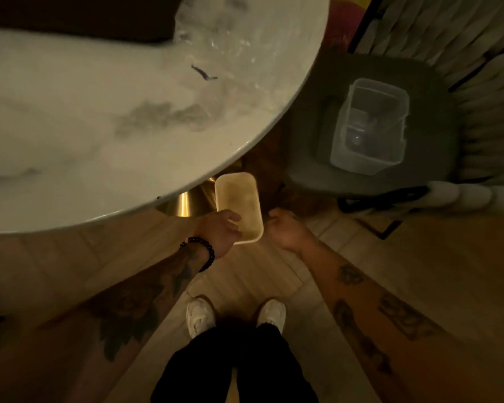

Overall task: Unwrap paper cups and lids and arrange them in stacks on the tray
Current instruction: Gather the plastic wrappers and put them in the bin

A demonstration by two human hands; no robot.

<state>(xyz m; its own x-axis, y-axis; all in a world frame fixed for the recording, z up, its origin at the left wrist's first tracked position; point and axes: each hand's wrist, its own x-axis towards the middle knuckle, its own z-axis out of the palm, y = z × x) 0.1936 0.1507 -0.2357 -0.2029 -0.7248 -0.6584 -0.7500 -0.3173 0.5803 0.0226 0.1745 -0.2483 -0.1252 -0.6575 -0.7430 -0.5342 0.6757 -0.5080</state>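
Note:
A pale rectangular tray [239, 199] with rounded corners hangs below the table edge, above the floor. My left hand [220, 231] grips its near left rim, thumb on top; a dark bead bracelet sits on that wrist. My right hand [284, 228] hovers just right of the tray with fingers loosely curled, and I cannot tell whether it touches the rim. Clear crumpled plastic wrap [216, 33] lies on the far part of the table. No cups or lids show.
A round white marble table [99, 126] on a brass base [186, 203] fills the upper left. To the right, a clear plastic container [370, 126] sits on a grey-cushioned woven chair [332, 82]. Wooden floor and my white shoes [201, 315] lie below.

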